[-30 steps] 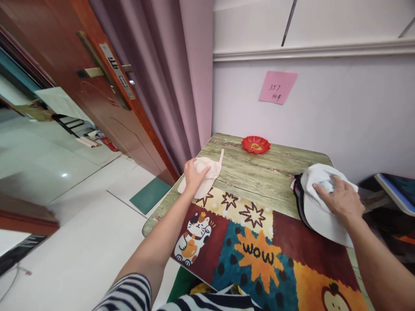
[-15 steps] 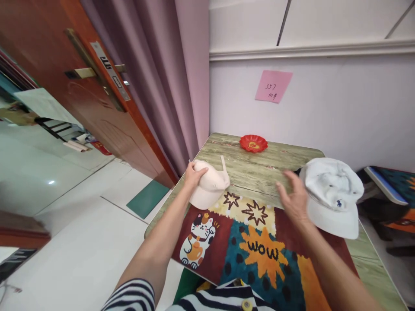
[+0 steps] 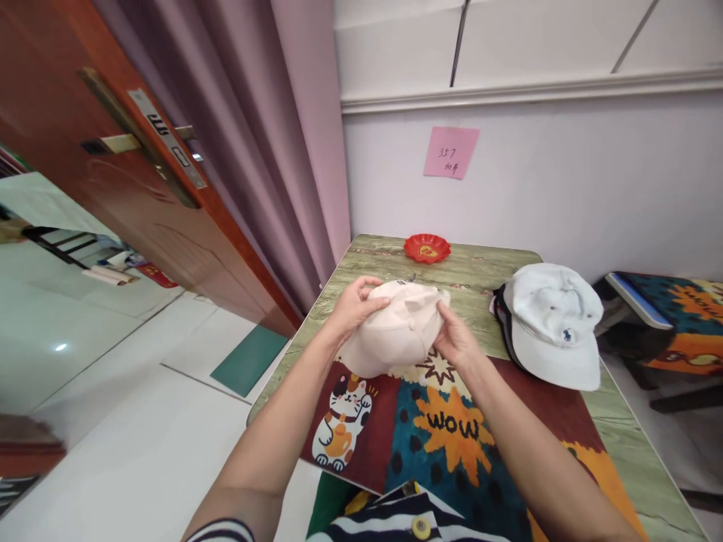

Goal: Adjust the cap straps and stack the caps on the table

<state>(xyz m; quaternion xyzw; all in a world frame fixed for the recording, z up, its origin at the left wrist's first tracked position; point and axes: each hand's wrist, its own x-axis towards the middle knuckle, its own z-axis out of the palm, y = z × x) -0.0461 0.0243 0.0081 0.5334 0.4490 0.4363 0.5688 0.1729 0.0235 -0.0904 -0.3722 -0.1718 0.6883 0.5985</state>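
Observation:
Between my two hands is a cream baseball cap (image 3: 395,331), above the table, its brim toward me and to the left. My left hand (image 3: 357,302) grips its left side, thumb on top of the crown. At the cap's right edge my right hand (image 3: 452,335) pinches the fabric, some fingers hidden behind it. A white baseball cap (image 3: 556,324) with a small dark blue logo lies to the right, on top of a dark cap (image 3: 504,325) that shows only at its edge.
The wood-patterned table (image 3: 480,263) carries a colourful mat (image 3: 384,436) and, near the wall, a red scalloped dish (image 3: 428,248). A pink note (image 3: 452,152) is on the wall. To the left stand a purple curtain (image 3: 271,135) and an open brown door (image 3: 147,226). Another table (image 3: 672,301) is at right.
My right hand has come left from beside the white cap and taken hold of the cream cap. The cream cap has turned and moved slightly right. The view has shifted a little.

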